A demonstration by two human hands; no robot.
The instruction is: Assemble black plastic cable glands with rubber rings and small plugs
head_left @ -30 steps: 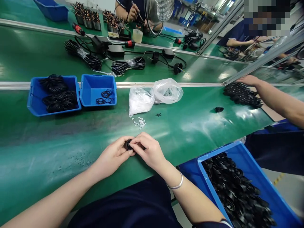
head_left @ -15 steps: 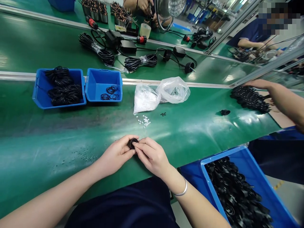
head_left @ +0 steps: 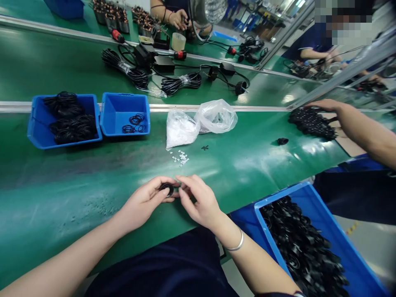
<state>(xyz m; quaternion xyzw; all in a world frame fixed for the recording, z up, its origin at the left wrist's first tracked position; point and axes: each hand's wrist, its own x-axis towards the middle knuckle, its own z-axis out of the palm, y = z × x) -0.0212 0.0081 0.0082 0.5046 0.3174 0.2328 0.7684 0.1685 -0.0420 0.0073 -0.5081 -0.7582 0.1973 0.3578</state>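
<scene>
My left hand [head_left: 142, 201] holds a small black rubber ring [head_left: 167, 189] between its fingers and thumb, just above the green conveyor belt [head_left: 68, 185]. My right hand [head_left: 198, 200] sits beside it, its fingertips pinched together close to the ring and not visibly touching it. Nothing shows between those fingertips. Down to the right stands a blue plastic bin [head_left: 272, 243], heaped with black rubber parts [head_left: 300, 243]. Part of the ring is hidden by my left fingers.
Ahead lie a white plastic bag [head_left: 181, 130], a clear bag [head_left: 216, 117], small white pieces [head_left: 179, 157], and two blue bins [head_left: 125, 115] [head_left: 62, 119] of black rings. A co-worker's hand [head_left: 324, 105] rests on a pile of black parts [head_left: 312, 123]. Cable coils lie beyond a metal rail [head_left: 216, 107].
My right fingertips have moved off the black ring and to the right, opening a small gap between my hands. The ring now shows more of its round face in my left hand.
</scene>
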